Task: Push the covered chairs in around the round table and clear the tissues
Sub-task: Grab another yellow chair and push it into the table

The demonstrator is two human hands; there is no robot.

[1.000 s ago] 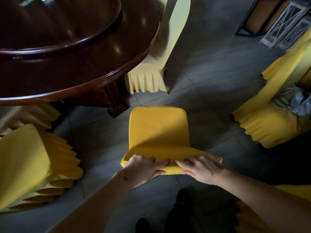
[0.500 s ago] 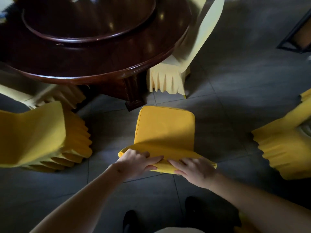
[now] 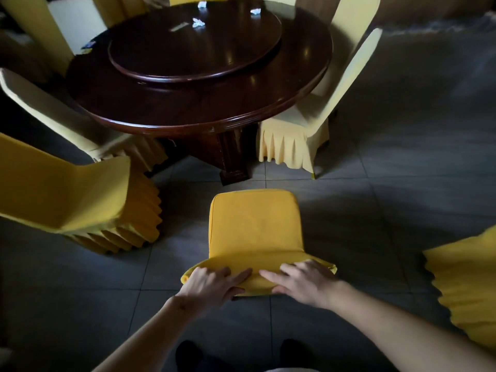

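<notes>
A yellow-covered chair [image 3: 255,226] stands right in front of me, facing the dark round table [image 3: 204,108], a tile's gap short of the table's pedestal. My left hand [image 3: 212,285] and my right hand [image 3: 300,280] both grip the top of its backrest, fingers curled over the edge, thumbs behind. Crumpled white tissues lie on the table's far side: one tissue [image 3: 198,22] on the turntable [image 3: 196,44], another tissue [image 3: 256,11] at its far rim, a third tissue [image 3: 203,4] beyond.
A yellow chair [image 3: 75,205] stands to the left, off the table. A pale chair [image 3: 303,124] is tucked in on the right, another pale chair [image 3: 53,108] on the left. A yellow skirt [image 3: 467,285] shows at the right edge. My shoes [image 3: 188,353] are below.
My view has tilted up and back, bringing the whole table and the tissues into sight. Both hands keep their hold on the chair's backrest. The chair has stayed about the same distance from the pedestal.
</notes>
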